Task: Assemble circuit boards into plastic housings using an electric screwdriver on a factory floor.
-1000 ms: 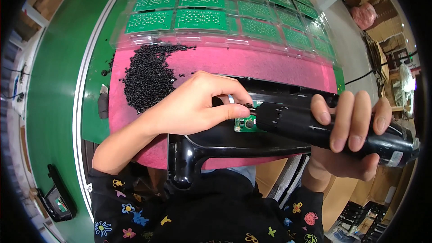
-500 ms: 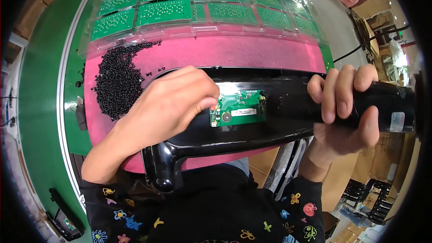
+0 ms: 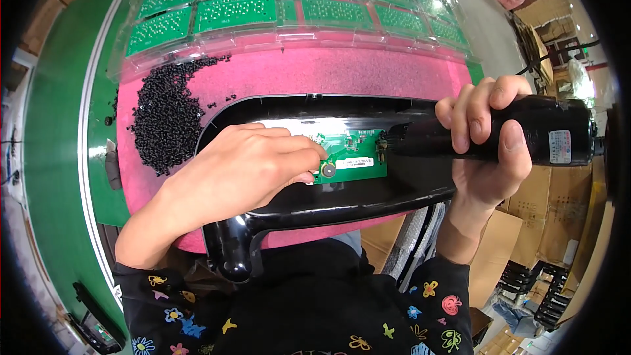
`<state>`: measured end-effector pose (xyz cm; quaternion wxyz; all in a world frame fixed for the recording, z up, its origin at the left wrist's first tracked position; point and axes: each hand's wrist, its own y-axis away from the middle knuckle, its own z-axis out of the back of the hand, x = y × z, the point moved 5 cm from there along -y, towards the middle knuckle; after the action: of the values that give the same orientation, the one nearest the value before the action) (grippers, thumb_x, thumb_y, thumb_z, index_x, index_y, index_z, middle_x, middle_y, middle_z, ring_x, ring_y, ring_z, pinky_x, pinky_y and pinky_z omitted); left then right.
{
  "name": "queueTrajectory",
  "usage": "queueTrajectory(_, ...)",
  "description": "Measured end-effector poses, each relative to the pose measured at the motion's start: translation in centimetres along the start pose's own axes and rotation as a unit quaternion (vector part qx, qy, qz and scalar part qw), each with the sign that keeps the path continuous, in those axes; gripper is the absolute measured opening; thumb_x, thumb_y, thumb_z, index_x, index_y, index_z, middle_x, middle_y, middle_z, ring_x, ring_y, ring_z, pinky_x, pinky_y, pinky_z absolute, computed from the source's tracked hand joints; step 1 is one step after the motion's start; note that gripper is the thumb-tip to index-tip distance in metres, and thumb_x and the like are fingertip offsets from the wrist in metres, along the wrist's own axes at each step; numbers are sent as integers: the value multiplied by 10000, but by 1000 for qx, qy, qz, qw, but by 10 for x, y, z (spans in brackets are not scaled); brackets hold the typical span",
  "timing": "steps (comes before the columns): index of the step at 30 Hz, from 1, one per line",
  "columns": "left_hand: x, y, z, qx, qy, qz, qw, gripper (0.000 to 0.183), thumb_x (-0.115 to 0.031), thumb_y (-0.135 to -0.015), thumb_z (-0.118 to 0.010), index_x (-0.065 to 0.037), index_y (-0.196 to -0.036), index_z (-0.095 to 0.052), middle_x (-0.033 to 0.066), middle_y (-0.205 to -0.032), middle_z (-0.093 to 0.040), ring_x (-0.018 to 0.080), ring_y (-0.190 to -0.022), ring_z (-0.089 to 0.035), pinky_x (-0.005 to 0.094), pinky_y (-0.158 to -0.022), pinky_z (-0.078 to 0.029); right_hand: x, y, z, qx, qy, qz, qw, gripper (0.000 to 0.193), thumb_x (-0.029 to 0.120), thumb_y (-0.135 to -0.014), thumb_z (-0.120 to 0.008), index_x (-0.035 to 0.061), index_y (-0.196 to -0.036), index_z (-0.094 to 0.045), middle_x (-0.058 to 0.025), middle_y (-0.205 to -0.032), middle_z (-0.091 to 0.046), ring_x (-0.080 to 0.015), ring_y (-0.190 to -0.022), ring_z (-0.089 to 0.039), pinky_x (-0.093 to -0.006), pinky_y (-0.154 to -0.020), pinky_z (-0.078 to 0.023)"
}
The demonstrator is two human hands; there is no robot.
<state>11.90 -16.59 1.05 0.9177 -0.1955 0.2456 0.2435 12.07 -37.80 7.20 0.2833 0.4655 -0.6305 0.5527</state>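
We are working over a pink mat (image 3: 368, 75) that is lying on the green tabletop (image 3: 56, 131). A long black plastic housing (image 3: 315, 205) is resting across the near edge of the mat, its open side facing up, and a small green circuit board (image 3: 348, 154) is sitting inside it, about midway along.

Our left hand (image 3: 243, 167) is lying on the housing with its fingers drawn together, the fingertips (image 3: 314, 156) pressing on the left end of the circuit board. Our right hand (image 3: 490, 144) is wrapping tightly around a black electric screwdriver (image 3: 526, 133), fingers curling over the top and thumb across the side. The screwdriver is lying nearly level, its front end meeting the right edge of the circuit board; we cannot tell whether the bit is touching a screw.

A heap of small black screws (image 3: 164, 115) is lying on the left part of the mat, just beside the housing. Clear trays of green circuit boards (image 3: 236, 10) are lining the far edge of the tabletop.
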Motion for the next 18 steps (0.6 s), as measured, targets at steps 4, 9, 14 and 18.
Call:
queueTrajectory(4,0,0,0,4,20,33,999,139,-135,-813,-682,-37,-807,-584,28,-1013,-708,233,-791,-678,357,-631,-522,1,-3,-5,27,25,-26,999,337,261,-834,-657,52,-1010,-458,-28,-706,-475,-117,-559,-434,-283,-594,-381)
queueTrajectory(9,1,-1,0,1,37,50,998,128,-85,-801,-684,-23,-792,-574,37,-1001,-711,256,-695,-674,342,-534,-506,-3,-4,-12,37,37,-56,997,336,284,-816,-652,74,-1000,-464,-4,-707,-469,-103,-557,-428,-285,-617,-362)
queueTrajectory(14,3,0,0,-4,54,60,997,121,-80,-799,-686,-21,-797,-581,38,-1002,-712,257,-700,-677,345,-528,-503,-6,-8,-12,6,48,-62,997,324,276,-805,-649,70,-977,-466,2,-692,-464,-95,-533,-414,-277,-599,-355)
queueTrajectory(18,5,2,0,-12,69,64,995,115,-80,-805,-683,-20,-803,-586,45,-994,-712,262,-701,-679,347,-525,-500,-11,-8,-11,43,22,-44,998,323,287,-809,-644,70,-972,-467,8,-659,-447,-88,-483,-386,-269,-562,-337)
